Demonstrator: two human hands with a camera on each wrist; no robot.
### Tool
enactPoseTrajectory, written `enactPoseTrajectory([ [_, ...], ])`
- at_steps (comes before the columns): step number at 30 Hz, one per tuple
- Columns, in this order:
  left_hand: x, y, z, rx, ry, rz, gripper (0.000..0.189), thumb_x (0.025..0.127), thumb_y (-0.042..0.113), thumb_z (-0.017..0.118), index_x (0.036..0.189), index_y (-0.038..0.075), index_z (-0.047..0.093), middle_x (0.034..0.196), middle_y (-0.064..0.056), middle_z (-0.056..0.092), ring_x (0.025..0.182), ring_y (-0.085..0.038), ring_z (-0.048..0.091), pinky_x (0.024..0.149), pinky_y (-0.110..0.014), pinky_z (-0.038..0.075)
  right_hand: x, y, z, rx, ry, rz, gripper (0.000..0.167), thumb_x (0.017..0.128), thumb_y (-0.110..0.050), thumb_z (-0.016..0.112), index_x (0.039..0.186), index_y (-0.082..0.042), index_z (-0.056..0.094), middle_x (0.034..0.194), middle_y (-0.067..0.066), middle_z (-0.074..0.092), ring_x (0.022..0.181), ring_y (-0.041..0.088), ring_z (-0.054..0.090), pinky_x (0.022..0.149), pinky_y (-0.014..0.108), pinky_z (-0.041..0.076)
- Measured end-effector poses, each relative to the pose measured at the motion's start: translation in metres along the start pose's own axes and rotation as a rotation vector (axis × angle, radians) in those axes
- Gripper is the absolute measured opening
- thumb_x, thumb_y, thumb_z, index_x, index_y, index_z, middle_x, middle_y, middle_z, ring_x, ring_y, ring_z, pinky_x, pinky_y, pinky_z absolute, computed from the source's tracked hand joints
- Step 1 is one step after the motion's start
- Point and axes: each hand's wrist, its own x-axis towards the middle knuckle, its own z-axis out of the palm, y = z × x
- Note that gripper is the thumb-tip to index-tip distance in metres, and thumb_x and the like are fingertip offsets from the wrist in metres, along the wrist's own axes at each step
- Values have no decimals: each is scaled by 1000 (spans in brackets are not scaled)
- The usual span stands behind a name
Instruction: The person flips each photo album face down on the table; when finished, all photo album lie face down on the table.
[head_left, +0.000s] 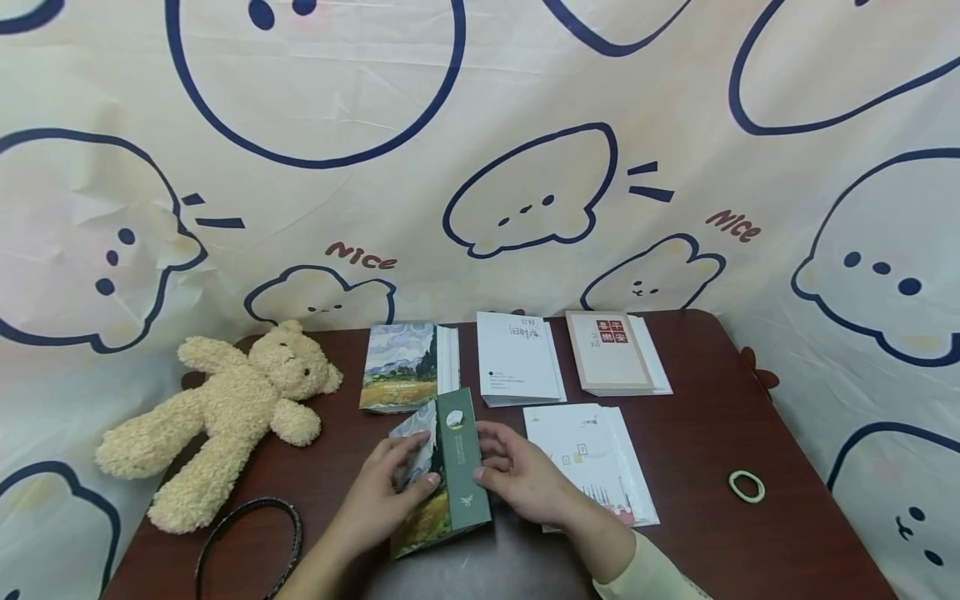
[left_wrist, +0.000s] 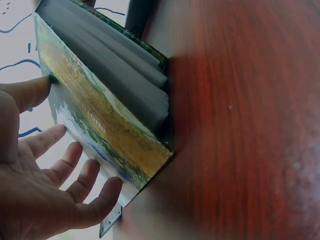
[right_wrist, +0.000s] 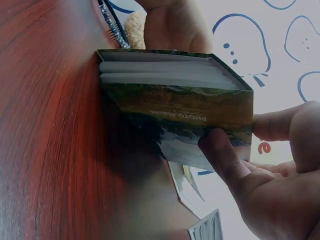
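A photo album (head_left: 461, 467) with a green spine and a painted landscape cover stands tilted, spine up, between both hands. My left hand (head_left: 378, 496) touches its left cover; in the left wrist view the fingers are spread and loosely bent along the cover, thumb near the spine edge. On the other side my right hand (head_left: 528, 475) grips the album at the spine, with a finger (right_wrist: 220, 150) on the cover and another at the spine in the right wrist view. White inner pages (left_wrist: 115, 60) show between the covers.
Behind stand a matching landscape album (head_left: 401, 367), a white album (head_left: 517, 358) and a beige album (head_left: 611, 362). Another white album (head_left: 577, 454) lies beside my right hand. A teddy bear (head_left: 240, 408) and a black cord loop (head_left: 251, 508) lie left, a green ring (head_left: 746, 486) right.
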Motion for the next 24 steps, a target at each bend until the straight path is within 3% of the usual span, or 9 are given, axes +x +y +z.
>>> enactPoseTrajectory([
  [5, 3, -1, 1, 82, -14, -5, 60, 93, 40, 79, 148, 32, 57, 142, -4, 53, 135, -42, 44, 97, -66, 45, 0, 5, -2, -47, -7, 29, 65, 102, -11, 63, 158, 3, 32, 144, 23, 58, 120, 26, 67, 93, 28, 56],
  [15, 5, -2, 1, 148, -27, 9, 58, 93, 41, 79, 147, 30, 59, 140, -5, 54, 133, -40, 44, 96, -65, 46, 4, 11, -1, -264, -2, 64, 69, 101, -16, 65, 158, 5, 33, 140, 19, 63, 108, 13, 70, 91, 30, 56],
  [20, 5, -3, -1, 163, -40, -6, 59, 92, 40, 80, 147, 28, 60, 141, -6, 54, 134, -41, 44, 95, -65, 46, 7, 12, 2, -406, 3, 71, 70, 97, -16, 69, 155, 9, 38, 129, 17, 70, 96, 6, 68, 83, 27, 56],
  [24, 6, -5, -1, 188, -42, -11, 60, 91, 40, 81, 146, 27, 61, 141, -8, 53, 134, -42, 43, 94, -64, 48, 10, 11, 4, -509, -5, 78, 70, 96, -17, 71, 152, 11, 41, 111, 5, 72, 84, 2, 64, 76, 26, 54],
])
